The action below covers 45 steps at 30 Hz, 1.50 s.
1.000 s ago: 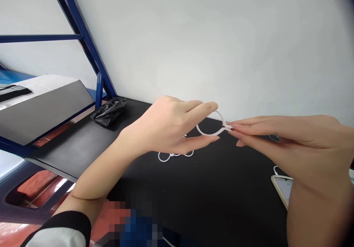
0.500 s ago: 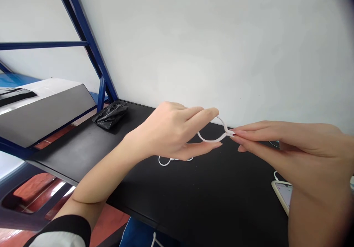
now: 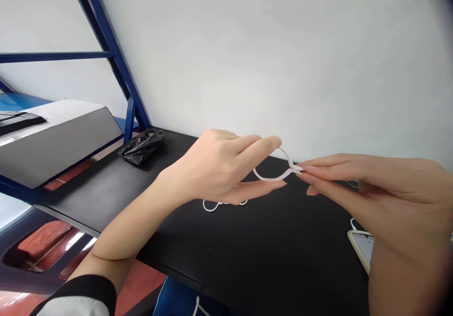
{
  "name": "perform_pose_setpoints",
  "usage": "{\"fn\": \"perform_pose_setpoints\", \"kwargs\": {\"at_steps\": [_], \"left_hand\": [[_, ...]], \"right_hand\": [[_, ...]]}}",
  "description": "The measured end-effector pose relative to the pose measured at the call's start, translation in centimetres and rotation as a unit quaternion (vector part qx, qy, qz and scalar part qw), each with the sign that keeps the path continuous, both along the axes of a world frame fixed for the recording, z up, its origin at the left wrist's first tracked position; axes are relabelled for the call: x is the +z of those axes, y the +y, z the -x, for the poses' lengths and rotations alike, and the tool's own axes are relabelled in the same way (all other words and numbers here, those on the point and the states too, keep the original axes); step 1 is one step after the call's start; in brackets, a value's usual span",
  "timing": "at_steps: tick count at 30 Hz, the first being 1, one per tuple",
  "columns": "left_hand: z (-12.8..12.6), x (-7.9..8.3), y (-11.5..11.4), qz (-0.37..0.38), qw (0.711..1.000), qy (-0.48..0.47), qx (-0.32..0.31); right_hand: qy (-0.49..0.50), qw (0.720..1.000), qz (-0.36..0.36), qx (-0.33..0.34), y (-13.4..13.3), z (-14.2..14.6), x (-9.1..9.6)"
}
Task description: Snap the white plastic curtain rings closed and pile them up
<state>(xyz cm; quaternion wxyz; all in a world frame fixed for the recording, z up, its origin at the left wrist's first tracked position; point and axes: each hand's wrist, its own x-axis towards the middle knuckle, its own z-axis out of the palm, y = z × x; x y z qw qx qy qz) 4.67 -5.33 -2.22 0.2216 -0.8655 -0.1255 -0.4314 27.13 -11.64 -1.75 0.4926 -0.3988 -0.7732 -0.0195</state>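
Observation:
A thin white cable loop [image 3: 271,174] hangs in the air between my hands. My right hand [image 3: 375,184] pinches its joined ends, a small white plug-like piece [image 3: 296,169], between thumb and fingertips. My left hand [image 3: 219,167] surrounds the loop's left side, with the cable running behind the fingertips and close to the thumb tip. Whether those fingers grip it is hard to see. Below my left hand, a second white cable [image 3: 210,206] lies on the black tabletop [image 3: 255,240], partly hidden by the hand.
A phone [image 3: 361,249] with a white cable lies at the table's right, partly under my right forearm. A crumpled black plastic bag [image 3: 140,147] sits at the far left against the white wall [image 3: 269,56]. A blue metal frame [image 3: 106,47] and grey panel [image 3: 60,146] stand left.
The view has tilted slightly, so the table sits lower in the frame. The loop has flattened a little, and the right hand's pinch has shifted slightly right.

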Motion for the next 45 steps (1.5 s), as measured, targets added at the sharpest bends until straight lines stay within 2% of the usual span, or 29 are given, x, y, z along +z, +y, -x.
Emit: {"fn": "perform_pose_setpoints", "kwargs": {"at_steps": [8, 22, 33, 39, 43, 45], "left_hand": [[0.03, 0.08, -0.02, 0.002, 1.000, 0.003, 0.000], [-0.06, 0.05, -0.06, -0.001, 1.000, 0.000, 0.001], [-0.05, 0.27, -0.09, 0.033, 0.999, 0.013, 0.016], [-0.57, -0.13, -0.32, -0.006, 0.999, 0.023, -0.032], [-0.15, 0.04, 0.20, 0.022, 0.999, 0.036, 0.028], [0.03, 0.09, 0.48, 0.029, 0.998, 0.039, 0.037]], "right_hand": [[0.001, 1.000, -0.016, 0.014, 0.14, -0.15, -0.29], [0.006, 1.000, -0.001, 0.004, -0.01, -0.06, -0.26], [0.010, 1.000, -0.006, 0.000, -0.07, 0.20, -0.02], [-0.032, 0.998, 0.004, 0.053, 0.08, 0.65, -0.29], [-0.043, 0.998, 0.010, 0.043, 0.37, 0.41, -0.22], [-0.049, 0.998, 0.014, 0.047, 0.46, 0.28, -0.13]]}}
